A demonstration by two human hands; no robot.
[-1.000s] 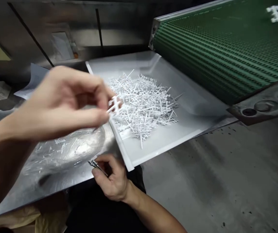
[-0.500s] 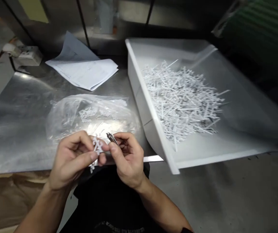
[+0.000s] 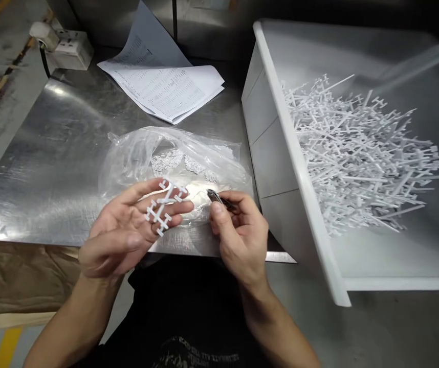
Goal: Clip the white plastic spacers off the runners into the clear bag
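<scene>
A branching white plastic sprue [image 3: 161, 207] with small cross-shaped ends lies across the fingers of my left hand [image 3: 127, 225]. The palm faces up and the thumb is off the piece. My right hand [image 3: 242, 232] grips a small metal nail clipper [image 3: 219, 198] between thumb and fingers, its jaws pointing up and left, a short way from the sprue. Behind both hands, a clear plastic bag [image 3: 131, 153] rests on the metal table with many small white pieces [image 3: 168, 161] in it.
To the right, a large white bin [image 3: 304, 189] holds a heap of white plastic sprues [image 3: 357, 158]. Printed sheets [image 3: 173, 92] lie folded at the back of the metal table [image 3: 50, 168]. A power socket block [image 3: 71, 48] with a plug stands at the back left corner.
My hands have moved apart. The left fingers have opened out from a pinch, so the sprue now lies on them. The clipper stays in my right hand. The camera view has shifted.
</scene>
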